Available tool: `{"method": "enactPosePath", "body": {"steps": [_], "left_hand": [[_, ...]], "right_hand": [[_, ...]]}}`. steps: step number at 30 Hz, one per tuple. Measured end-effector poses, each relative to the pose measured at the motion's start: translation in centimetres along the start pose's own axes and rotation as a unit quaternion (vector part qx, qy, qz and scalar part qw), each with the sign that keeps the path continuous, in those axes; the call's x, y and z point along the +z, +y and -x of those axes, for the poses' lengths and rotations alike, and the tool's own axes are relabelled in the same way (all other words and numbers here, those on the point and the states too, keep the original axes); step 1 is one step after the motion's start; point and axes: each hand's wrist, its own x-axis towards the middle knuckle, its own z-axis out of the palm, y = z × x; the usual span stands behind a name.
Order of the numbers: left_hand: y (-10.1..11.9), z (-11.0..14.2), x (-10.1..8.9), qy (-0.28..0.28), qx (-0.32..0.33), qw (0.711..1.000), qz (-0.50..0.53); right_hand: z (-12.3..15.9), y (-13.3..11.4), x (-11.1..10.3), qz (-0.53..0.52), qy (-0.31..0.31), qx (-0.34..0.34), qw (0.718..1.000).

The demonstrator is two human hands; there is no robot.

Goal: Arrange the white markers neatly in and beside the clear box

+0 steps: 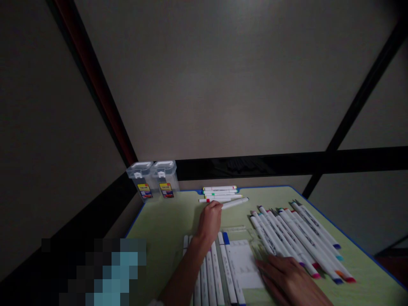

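Note:
At the far side of the table, my left hand (pixel 210 219) is closed on one end of a white marker (pixel 235 203), which lies tilted up to the right. Just behind it is a small row of white markers (pixel 219 192) with coloured bands. Below my left forearm, several more markers (pixel 227 267) stand side by side, one with a blue cap, partly hidden by the arm. Beside them is a white card (pixel 244 261) in a clear plastic holder (pixel 236 228). My right hand (pixel 288 276) rests with fingers stretched out at the holder's right edge, holding nothing I can see.
A wide spread of white markers (pixel 299 238) with coloured ends lies on the right of the pale green table (pixel 153 229). Two clear lidded boxes (pixel 144 182) with yellow labels stand at the back left corner. A panelled wall (pixel 223 85) rises behind the table.

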Motion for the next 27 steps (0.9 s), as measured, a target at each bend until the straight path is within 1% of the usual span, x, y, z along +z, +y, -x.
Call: {"method": "enactPosePath", "body": {"steps": [3,5,8,11,13,16,20,24,27], "left_hand": [[0.2,-0.1,-0.5,0.049,0.014,0.999,0.016],[0.3,-0.1,-0.8,0.082,0.004,0.996,0.037],[0.4,-0.1,-0.9,0.116,-0.023,0.99,0.081],[0.2,-0.1,-0.6,0.131,-0.056,0.979,0.145],[-0.2,-0.1,-0.1,0.138,-0.09,0.968,0.189],[-0.9,-0.3,0.5,0.148,-0.148,0.94,0.27],[-1.5,-0.5,0.5,0.158,-0.214,0.887,0.378],[-1.4,-0.6,0.1,0.162,-0.25,0.84,0.454],[-1.2,-0.4,-0.1,0.139,-0.274,0.813,0.494]], "right_hand": [[0.0,0.0,0.0,-0.005,-0.006,0.001,1.0],[0.0,0.1,0.1,-0.003,-0.011,-0.001,1.0],[0.0,0.2,0.2,-0.001,-0.006,-0.005,1.0],[0.1,0.3,0.3,-0.002,0.01,-0.006,1.0],[0.1,0.3,0.3,-0.007,0.014,-0.005,1.0],[0.1,0.2,0.1,-0.012,0.004,-0.004,1.0],[0.2,0.2,0.0,-0.02,0.007,0.001,1.0],[0.2,0.3,0.0,-0.021,0.007,-0.005,1.0],[0.3,0.2,-0.1,-0.015,0.0,-0.007,1.0]]}}
